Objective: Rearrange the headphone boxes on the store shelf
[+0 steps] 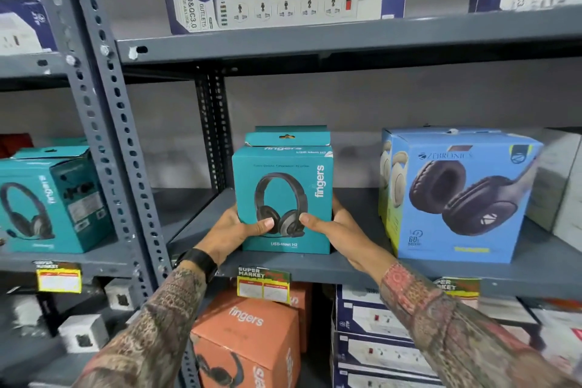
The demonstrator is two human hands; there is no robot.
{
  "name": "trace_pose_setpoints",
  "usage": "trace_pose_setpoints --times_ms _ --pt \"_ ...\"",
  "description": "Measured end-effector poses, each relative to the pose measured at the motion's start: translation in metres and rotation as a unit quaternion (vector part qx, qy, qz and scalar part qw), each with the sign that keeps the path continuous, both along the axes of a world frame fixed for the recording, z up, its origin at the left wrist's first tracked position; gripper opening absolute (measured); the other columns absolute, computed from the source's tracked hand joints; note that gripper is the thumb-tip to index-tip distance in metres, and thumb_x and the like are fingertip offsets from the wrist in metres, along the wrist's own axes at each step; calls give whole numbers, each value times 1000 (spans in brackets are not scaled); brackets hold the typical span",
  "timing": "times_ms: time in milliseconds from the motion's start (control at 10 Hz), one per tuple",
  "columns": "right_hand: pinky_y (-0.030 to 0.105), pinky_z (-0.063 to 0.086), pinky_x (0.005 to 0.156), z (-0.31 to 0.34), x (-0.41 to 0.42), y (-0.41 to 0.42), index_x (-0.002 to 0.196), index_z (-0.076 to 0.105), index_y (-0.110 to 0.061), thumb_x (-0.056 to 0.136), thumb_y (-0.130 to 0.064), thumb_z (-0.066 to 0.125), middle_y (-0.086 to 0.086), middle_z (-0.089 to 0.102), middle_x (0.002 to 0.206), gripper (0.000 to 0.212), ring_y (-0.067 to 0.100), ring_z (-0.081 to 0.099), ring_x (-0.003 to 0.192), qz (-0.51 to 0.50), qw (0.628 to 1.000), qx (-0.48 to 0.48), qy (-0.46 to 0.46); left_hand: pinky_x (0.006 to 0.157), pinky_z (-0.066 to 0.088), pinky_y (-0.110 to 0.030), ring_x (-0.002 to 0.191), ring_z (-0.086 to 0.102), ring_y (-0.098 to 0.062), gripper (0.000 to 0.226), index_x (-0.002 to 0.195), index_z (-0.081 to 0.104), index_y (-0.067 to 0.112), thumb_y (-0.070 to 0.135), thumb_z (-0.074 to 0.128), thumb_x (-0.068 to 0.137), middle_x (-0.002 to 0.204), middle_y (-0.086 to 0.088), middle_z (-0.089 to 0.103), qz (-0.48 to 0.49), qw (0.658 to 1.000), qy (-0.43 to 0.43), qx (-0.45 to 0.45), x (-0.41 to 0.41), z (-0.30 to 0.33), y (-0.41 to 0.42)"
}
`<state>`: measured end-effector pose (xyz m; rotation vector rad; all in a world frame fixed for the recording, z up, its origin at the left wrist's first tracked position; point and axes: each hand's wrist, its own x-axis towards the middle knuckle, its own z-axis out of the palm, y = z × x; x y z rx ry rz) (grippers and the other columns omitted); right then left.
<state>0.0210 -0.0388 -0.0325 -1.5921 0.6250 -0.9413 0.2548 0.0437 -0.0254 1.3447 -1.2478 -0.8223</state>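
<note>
A teal "fingers" headphone box [285, 186] stands upright at the front of the grey middle shelf [362, 271]. My left hand [233, 230] grips its lower left side, thumb across the front. Gripping the lower right side the same way is my right hand [333, 227]. Another teal box [289, 133] stands right behind it, only its top showing. A blue Zebronics headphone box [456, 195] sits to the right, with a second one behind it. On the neighbouring left shelf rests one more teal headphone box [50, 201].
A perforated grey upright [110, 123] separates the two shelf bays. Power-strip boxes [277, 0] fill the shelf above. Below are an orange "fingers" box [248, 337] and stacked white-and-navy boxes [374, 340]. Price tags [263, 285] hang on the shelf edge. Grey boxes [560, 179] sit at far right.
</note>
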Motion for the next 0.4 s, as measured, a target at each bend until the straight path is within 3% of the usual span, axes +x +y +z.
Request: trace_pose_setpoints --times_ms 100,200,300,400 --pt "30 65 88 -1 2 3 149 47 -27 95 -20 78 -1 75 135 63 12 78 112 -1 1000 9 -10 86 66 -24 111 81 -17 41 133 67 10 6 78 94 108 9 88 -6 1000 -7 3 -3 -1 2" --pt "30 60 98 6 -5 16 160 36 -27 94 -27 80 -9 72 138 79 8 75 116 -4 1000 -3 26 85 65 -22 121 77 -24 54 135 63 16 17 86 86 106 13 87 8 1000 -10 16 -7 5 18" --pt "34 37 121 8 -28 42 170 -1 -29 85 -57 80 -20 46 156 121 5 46 144 -44 994 -25 99 89 60 -15 134 66 -29 83 157 46 21 27 86 85 123 14 80 35 999 20 -32 -27 11 52" --pt "44 23 132 6 -71 79 169 -1 -38 69 -87 69 -13 18 177 131 10 20 162 -79 983 -104 126 122 40 -31 154 45 -22 90 173 14 12 22 70 102 168 -1 46 172 980 57 -86 -64 13 93"
